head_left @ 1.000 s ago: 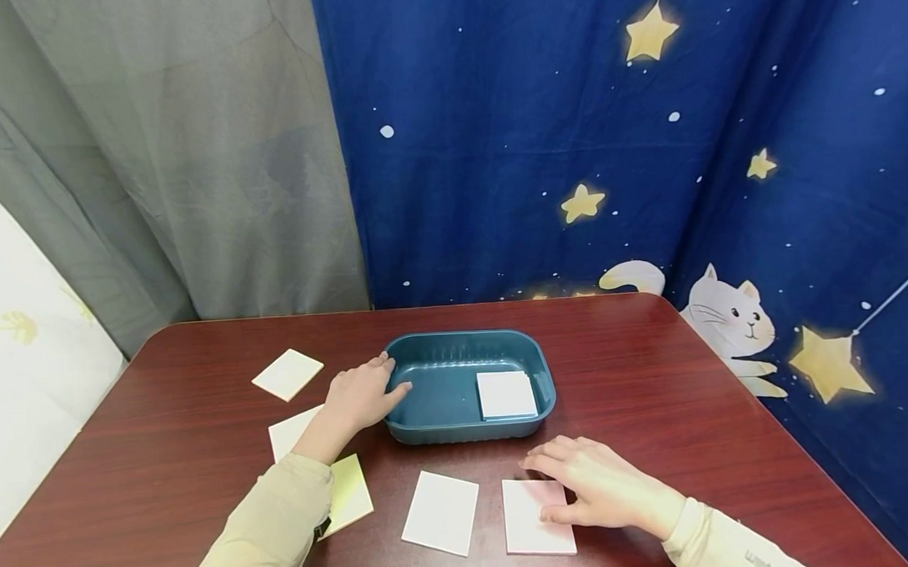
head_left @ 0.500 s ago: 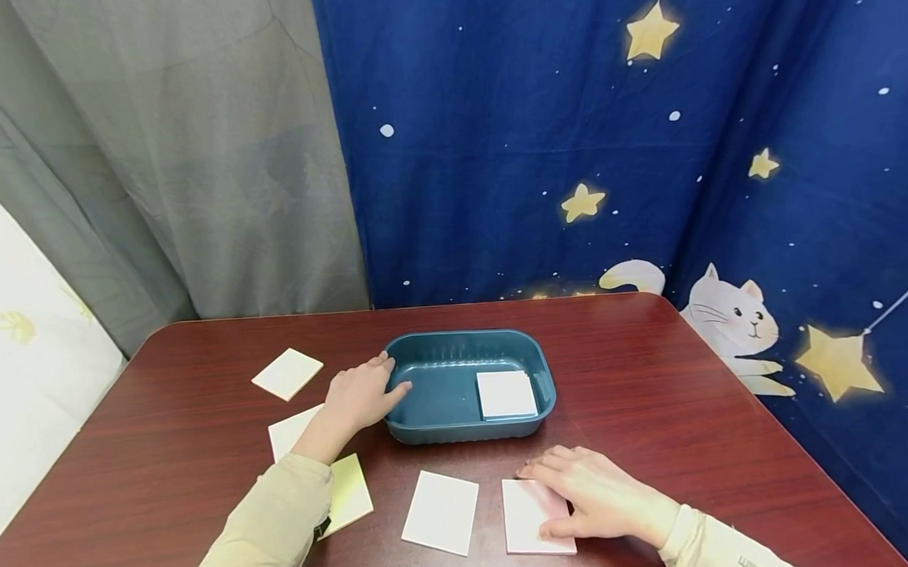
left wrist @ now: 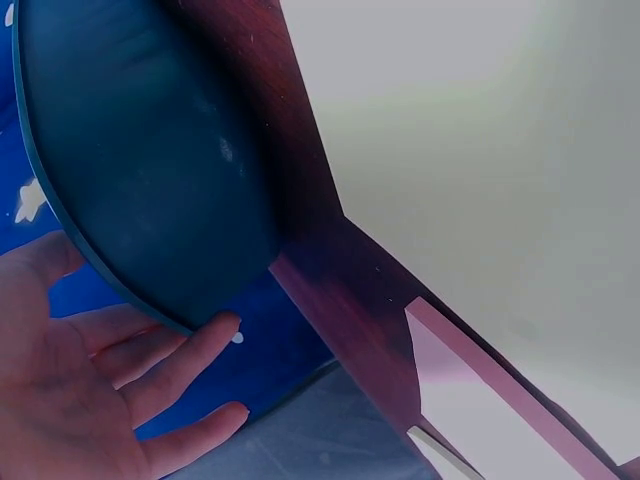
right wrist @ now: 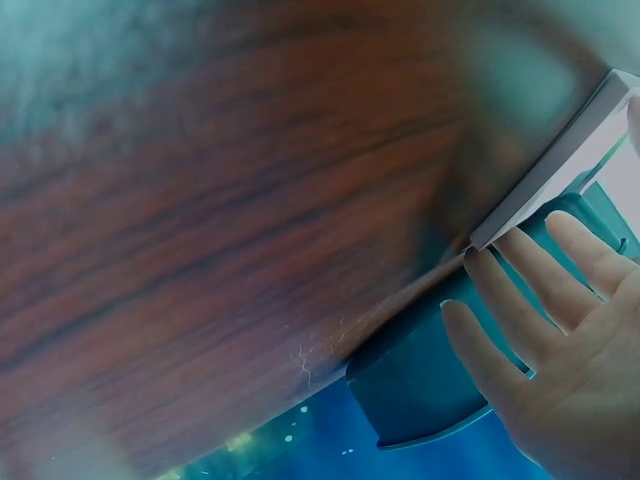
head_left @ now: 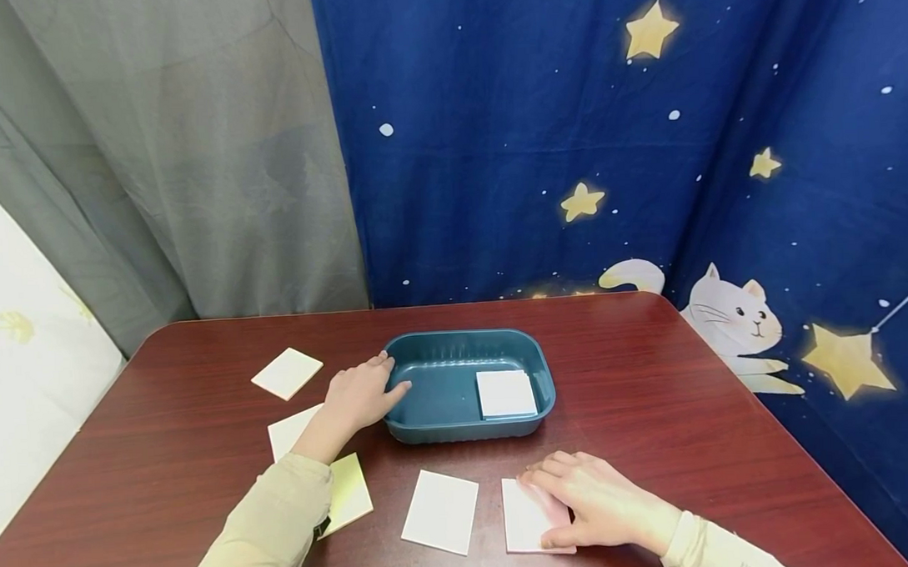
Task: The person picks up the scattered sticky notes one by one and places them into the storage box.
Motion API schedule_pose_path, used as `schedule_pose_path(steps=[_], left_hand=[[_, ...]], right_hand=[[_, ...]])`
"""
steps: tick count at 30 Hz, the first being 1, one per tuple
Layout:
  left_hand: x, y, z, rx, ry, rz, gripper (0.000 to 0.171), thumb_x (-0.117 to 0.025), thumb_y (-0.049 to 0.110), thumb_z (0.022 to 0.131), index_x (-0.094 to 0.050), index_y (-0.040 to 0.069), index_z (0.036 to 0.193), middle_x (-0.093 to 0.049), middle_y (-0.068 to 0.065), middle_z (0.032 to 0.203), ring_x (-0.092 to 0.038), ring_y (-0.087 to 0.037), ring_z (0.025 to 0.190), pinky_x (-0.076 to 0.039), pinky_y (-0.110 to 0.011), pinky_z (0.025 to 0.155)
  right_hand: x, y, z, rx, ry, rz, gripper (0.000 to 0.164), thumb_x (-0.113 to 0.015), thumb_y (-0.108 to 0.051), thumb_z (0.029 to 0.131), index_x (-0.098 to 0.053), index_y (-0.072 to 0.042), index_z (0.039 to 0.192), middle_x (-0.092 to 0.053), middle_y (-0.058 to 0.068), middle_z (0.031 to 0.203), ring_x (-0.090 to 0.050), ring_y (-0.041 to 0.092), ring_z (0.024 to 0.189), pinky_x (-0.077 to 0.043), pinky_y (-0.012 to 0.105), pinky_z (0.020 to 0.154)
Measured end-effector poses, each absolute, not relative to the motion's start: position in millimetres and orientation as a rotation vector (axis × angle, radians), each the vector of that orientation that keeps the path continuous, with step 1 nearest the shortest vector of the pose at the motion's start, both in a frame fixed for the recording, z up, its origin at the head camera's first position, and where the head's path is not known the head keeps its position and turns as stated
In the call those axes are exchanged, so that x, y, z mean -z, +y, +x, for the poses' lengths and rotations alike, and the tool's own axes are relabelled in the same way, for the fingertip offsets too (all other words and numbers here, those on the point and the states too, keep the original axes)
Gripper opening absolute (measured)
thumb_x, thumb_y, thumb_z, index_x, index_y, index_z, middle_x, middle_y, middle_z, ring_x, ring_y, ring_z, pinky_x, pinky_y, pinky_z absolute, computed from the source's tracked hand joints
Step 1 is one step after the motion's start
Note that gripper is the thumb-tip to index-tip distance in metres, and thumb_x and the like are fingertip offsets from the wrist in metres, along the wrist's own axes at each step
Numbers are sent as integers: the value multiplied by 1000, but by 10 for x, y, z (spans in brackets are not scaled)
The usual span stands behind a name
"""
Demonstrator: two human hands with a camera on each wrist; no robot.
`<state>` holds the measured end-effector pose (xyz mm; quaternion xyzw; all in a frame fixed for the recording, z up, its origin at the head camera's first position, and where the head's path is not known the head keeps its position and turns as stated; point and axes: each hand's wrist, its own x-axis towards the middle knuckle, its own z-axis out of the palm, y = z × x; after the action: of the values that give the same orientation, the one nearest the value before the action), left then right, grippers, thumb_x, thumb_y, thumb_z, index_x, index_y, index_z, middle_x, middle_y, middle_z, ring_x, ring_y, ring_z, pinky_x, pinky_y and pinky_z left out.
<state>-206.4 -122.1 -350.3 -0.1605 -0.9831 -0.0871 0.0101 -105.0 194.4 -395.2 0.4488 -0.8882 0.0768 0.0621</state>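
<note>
A teal plastic tub (head_left: 470, 433) stands near the table's middle, with white notepads (head_left: 506, 394) stacked in its right side. My left hand (head_left: 362, 393) rests on its left rim, thumb over the inside. In the left wrist view, the fingers (left wrist: 170, 380) are loosely straight, tips at the rim and outer wall. My right hand (head_left: 592, 500) spans a pale pink notepad (head_left: 522, 515) lying on the table, fingertips at its far edge and thumb at its near edge. In the right wrist view, a fingertip (right wrist: 475, 262) meets the pad's corner.
A white pad (head_left: 439, 513) lies left of the pink one. A yellow pad (head_left: 349, 491) and another white pad (head_left: 286, 427) are partly covered by my left arm. Farther back lies a cream pad (head_left: 288, 373). Curtains hang behind the wooden table (head_left: 622, 353).
My right hand has shifted slightly leftward and down over the pink notepad, its thumb moving to the near edge and fingers to the far edge. My left hand and the tub stay put.
</note>
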Motion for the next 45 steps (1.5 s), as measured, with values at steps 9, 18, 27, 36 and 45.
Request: schedule_pose_path(steps=[9, 18, 27, 36, 45], left_hand=[[3491, -1215, -2055, 263, -3066, -505, 59, -52, 41, 85, -49, -4, 123, -44, -20, 127, -48, -34, 108, -40, -51, 82], [3511, -1220, -2058, 270, -3068, -513, 59, -52, 41, 85, -49, -4, 122, -44, -20, 127, -47, -34, 109, -40, -51, 82], [3502, -1219, -2064, 280, -3077, -496, 59, -53, 40, 85, -48, -4, 124, -43, -20, 128, -46, -35, 110, -39, -51, 83], [3511, -1222, -2061, 274, -3087, -494, 60, -52, 41, 85, -48, -4, 124, -43, -20, 128, -46, -34, 110, -39, -50, 83], [3506, -1224, -2063, 274, -3073, -503, 59, -52, 41, 85, -48, -4, 123, -43, -20, 127, -47, -35, 110, -39, -51, 83]], right_hand=[[3953, 1950, -979, -243, -2689, 1356, 63, -59, -59, 71, -56, -15, 115, -54, -6, 108, -49, 10, 96, -42, 35, 76], [3945, 1939, -972, -317, -2723, 1355, 69, -64, -57, 67, -52, -14, 119, -48, -9, 102, -47, 7, 88, -42, 32, 72], [3941, 1918, -1002, -317, -2641, 1388, 76, -63, -62, 64, -50, -16, 123, -49, -8, 107, -44, 8, 89, -39, 27, 68], [3909, 1951, -1048, -399, -2628, 1429, 62, -68, -48, 70, -51, -21, 123, -50, -10, 100, -41, 5, 85, -37, 22, 66], [3816, 1950, -1088, -427, -2603, 1499, 51, -65, -15, 77, -51, -24, 124, -51, -11, 96, -42, 4, 81, -38, 21, 66]])
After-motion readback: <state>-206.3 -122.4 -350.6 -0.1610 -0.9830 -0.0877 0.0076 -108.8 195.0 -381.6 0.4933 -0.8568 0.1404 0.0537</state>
